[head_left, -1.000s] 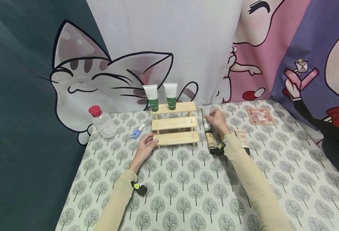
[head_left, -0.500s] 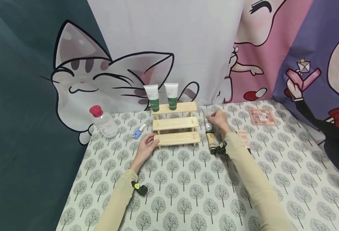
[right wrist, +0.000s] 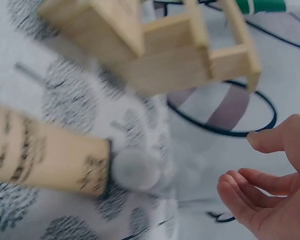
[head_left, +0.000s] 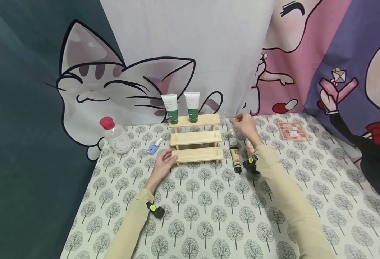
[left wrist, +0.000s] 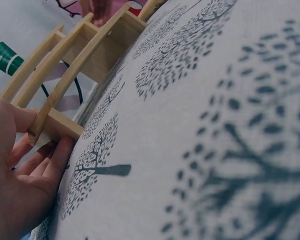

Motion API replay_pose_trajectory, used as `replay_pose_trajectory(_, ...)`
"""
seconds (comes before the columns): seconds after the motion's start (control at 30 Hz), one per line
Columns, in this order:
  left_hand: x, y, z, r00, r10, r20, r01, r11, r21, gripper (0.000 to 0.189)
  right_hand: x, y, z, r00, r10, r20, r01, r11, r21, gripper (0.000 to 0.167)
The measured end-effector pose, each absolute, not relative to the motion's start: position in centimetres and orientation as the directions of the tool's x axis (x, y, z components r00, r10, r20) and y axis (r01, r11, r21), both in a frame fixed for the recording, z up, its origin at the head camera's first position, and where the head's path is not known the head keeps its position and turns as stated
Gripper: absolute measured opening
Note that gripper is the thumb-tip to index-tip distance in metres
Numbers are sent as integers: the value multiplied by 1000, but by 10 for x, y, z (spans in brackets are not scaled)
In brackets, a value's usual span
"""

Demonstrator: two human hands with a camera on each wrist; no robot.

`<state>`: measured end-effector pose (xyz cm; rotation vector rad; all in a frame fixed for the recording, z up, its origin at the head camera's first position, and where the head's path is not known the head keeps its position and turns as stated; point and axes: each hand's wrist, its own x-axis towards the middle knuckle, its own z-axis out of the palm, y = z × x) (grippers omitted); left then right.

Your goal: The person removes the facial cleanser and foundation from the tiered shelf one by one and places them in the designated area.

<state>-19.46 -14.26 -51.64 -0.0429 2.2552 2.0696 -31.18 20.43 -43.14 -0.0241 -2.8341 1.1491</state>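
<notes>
My left hand grips the left end of the lowest step of a three-tier wooden rack. In the left wrist view its thumb lies on top of the step and the fingers reach underneath. My right hand hovers at the far end of a grey squeeze tube lying right of the rack. The right wrist view shows thumb and fingers apart with nothing between them, clear of the tube's pale cap. Two white-and-green tubes, a left one and a right one, stand on the top step.
A tan tube lies in line with the grey one. Partly behind the right wrist is a pinkish tube. Farther right lies a makeup palette. Left of the rack are a nail polish bottle and a red-capped clear bottle.
My right hand has let go of the grey tube and risen back toward its far end, fingers parting. The left hand stays on the rack.
</notes>
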Motion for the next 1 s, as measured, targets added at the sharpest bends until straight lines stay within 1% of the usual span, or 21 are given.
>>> replay_pose_trajectory(0.27, -193, -142, -518, -995, 27, -95, -93, 65, 994, 48, -307, 184, -404, -986, 32, 163, -107, 629, -770, 44)
replay_pose_trajectory(0.4, -194, -142, -518, -995, 23, -94, -92, 58, 994, 48, -304, 173, -393, -986, 12, 164, -128, 569, -812, 44)
replay_pose_trajectory(0.57, -195, -143, -518, -996, 26, -86, -84, 71, 994, 49, -299, 156, -379, -986, -49, 160, -163, 492, -855, 47)
replay_pose_trajectory(0.83, -195, -143, -518, -996, 35, -86, -84, 58, 995, 48, -297, 125, -368, -973, -124, 195, -230, 446, -865, 47)
replay_pose_trajectory(1.0, -195, -143, -519, -996, 30, -88, -86, 61, 994, 48, -299, 110, -367, -967, -163, 196, -247, 406, -880, 52)
